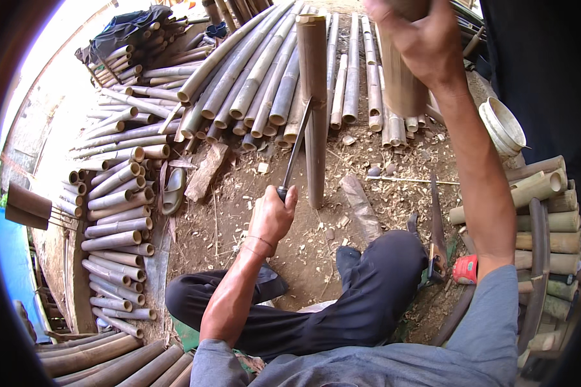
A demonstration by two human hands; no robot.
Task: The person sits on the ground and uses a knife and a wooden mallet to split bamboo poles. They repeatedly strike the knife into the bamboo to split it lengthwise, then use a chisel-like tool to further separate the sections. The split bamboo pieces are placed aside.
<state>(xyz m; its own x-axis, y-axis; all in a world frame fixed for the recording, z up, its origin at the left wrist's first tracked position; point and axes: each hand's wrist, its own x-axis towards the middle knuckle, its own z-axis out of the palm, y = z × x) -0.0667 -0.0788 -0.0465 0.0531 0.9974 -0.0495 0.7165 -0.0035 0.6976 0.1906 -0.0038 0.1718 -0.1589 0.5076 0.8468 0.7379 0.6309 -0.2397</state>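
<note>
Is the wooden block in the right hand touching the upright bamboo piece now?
Apart. The head view shows a plain gap: lying bamboo poles are visible between the wooden block and the upright bamboo piece.

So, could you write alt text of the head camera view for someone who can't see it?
A seated person holds a long chisel-like tool against an upright bamboo pole with the left hand, while the raised right hand grips a thick, blurred club. Wood chips litter the ground, with stacked bamboo poles around.

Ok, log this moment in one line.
left hand: grips bladed tool, set against standing bamboo | right hand: raised, holds blurred cylindrical block
</note>
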